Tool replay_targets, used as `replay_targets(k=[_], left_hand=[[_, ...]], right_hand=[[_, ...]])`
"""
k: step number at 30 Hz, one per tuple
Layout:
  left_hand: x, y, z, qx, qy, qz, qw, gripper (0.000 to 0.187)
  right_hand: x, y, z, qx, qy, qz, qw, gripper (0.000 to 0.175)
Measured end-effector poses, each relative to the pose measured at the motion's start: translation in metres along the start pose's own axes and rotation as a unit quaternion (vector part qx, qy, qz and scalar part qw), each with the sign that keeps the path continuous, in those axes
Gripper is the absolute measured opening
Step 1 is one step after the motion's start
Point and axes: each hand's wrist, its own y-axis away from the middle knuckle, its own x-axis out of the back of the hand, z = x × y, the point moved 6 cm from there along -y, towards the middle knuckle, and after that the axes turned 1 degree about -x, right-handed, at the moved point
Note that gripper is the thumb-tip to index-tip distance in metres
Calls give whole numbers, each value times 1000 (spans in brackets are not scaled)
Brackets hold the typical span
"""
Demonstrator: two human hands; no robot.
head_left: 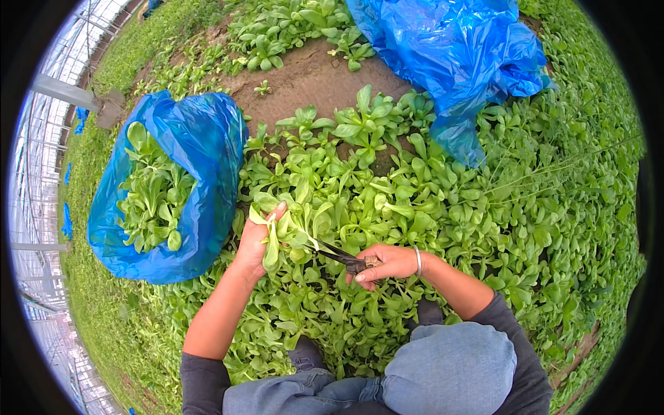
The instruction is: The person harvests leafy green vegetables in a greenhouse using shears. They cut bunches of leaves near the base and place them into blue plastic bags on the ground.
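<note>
My left hand (257, 238) grips a cut leafy green plant (290, 228), its pale stem end pointing right. In my right hand (391, 262) is a pair of dark-bladed scissors (340, 255); the handles are partly hidden by my fingers. The blade tips meet the plant's stem end, and I cannot tell whether they touch it. Dense leafy greens (358, 311) grow beneath both hands. To the left of my left hand stands a blue plastic bag (215, 155), its mouth turned open, with picked leafy greens (155, 202) inside.
A second blue plastic bag (456, 57) lies crumpled over the plants at the upper right. Bare soil (311, 83) shows between the bags. A grey post (65, 93) of the greenhouse frame rises at the left. My shoes (306, 355) are among the plants.
</note>
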Motion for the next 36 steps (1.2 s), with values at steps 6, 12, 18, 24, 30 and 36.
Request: replay_targets(k=[6,12,18,24,30,36], left_hand=[[5,1,7,-34,-47,46,997,21],[8,0,11,-85,-3,53,995,22],[-3,9,11,-96,-61,40,993,22],[-25,14,0,-191,-129,1,973,18],[-7,33,33,-307,-156,109,932,16],[80,106,163,-599,-233,326,693,23]], right_hand=[[7,5,-1,-17,195,55,979,33],[1,3,-8,97,164,122,974,31],[-7,3,-41,187,93,350,913,38],[-11,-18,-54,196,-73,407,889,31],[-40,-9,-38,158,-149,183,959,21],[-32,3,-20,116,-57,137,982,20]])
